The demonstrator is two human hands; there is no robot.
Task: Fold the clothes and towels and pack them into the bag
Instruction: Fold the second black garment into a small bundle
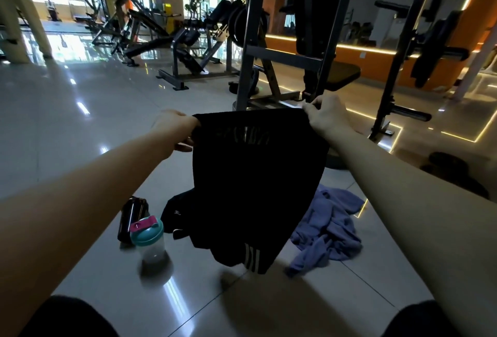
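While two hands (176, 129) (326, 119) pinch one black garment (255, 175), two bottles (133, 218) (150, 240) sit nearby.

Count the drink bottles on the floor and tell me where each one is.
2. A black bottle sits on the floor left of the held black garment; a clear shaker with a teal lid stands in front of it. The garment may hide others.

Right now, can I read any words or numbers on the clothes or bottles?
Nothing readable.
Faint print on the held black garment: too dark to read.
Small white logo on the black garment on the floor: no letters.
No label shows on the shaker bottle.
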